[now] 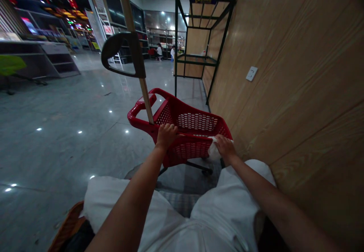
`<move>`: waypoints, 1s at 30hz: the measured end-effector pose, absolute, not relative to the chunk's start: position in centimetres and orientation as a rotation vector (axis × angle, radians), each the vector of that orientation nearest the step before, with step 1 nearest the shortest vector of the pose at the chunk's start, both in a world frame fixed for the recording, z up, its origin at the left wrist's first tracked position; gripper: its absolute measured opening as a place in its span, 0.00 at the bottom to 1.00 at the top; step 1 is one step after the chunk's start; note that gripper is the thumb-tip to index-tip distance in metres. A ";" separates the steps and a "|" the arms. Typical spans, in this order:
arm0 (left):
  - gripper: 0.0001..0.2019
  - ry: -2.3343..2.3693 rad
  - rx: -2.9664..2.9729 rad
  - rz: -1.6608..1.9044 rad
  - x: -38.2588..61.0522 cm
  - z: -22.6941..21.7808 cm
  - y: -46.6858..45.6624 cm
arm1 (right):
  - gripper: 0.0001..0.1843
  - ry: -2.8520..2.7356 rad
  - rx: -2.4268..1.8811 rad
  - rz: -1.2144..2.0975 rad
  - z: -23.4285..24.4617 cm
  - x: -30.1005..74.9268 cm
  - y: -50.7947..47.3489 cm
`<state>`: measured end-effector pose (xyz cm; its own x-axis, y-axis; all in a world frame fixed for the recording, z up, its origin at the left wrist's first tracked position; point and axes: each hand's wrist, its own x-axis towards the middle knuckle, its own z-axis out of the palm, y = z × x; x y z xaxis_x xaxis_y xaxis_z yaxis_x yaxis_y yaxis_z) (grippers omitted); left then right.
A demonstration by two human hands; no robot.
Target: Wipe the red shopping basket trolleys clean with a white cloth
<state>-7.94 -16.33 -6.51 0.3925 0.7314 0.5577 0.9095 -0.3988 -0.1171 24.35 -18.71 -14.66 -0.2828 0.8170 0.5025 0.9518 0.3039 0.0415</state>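
Note:
A red plastic shopping basket on wheels stands on the floor in front of my knees. My left hand is closed on its near rim, by the foot of a long wooden pole with a dark handle. My right hand is closed on a white cloth and presses it against the basket's right near corner. I am seated, with white trousers in the lower part of the view.
A wood-panelled wall with a white socket runs along the right. A black metal rack stands against it further on. Polished grey floor spreads left toward shop shelves. People sit far back. A woven brown object lies at my lower left.

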 end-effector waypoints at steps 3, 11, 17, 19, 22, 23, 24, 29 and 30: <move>0.23 -1.423 -2.239 -0.600 -7.9 -6.5 -16.4 | 0.19 -2.170 -1.589 -0.439 -14.3 23.5 -18.8; 0.19 -1.444 -2.249 -0.611 -8.1 -6.5 -16.3 | 0.19 -2.268 -1.483 -0.220 -9.9 8.8 -18.0; 0.22 -1.426 -2.256 -0.592 -8.4 -6.5 -16.2 | 0.20 -2.372 -1.493 -0.257 -11.0 11.9 -17.5; 0.24 -1.420 -2.253 -0.584 -8.4 -6.6 -16.1 | 0.19 -2.355 -1.552 -0.302 -12.1 16.1 -17.8; 0.25 -1.416 -2.252 -0.574 -8.3 -6.7 -16.0 | 0.17 -2.266 -1.638 -0.383 -13.8 22.8 -18.5; 0.25 -1.416 -2.254 -0.577 -8.2 -6.7 -16.1 | 0.17 -2.222 -1.661 -0.413 -14.2 24.5 -18.8; 0.24 -1.417 -2.255 -0.583 -8.2 -6.6 -16.1 | 0.17 -2.185 -1.679 -0.433 -14.6 25.8 -19.1; 0.25 -1.417 -2.245 -0.612 -8.2 -6.5 -16.1 | 0.17 -2.095 -1.708 -0.395 -14.1 24.0 -19.5; 0.25 -1.412 -2.242 -0.618 -8.2 -6.6 -16.1 | 0.17 -2.112 -1.679 -0.366 -13.5 22.2 -19.4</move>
<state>-8.23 -16.13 -6.57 0.3860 0.7255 0.5699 0.9109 -0.3974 -0.1110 22.15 -19.40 -13.54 -0.1856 0.8607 0.4740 0.9700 0.2376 -0.0516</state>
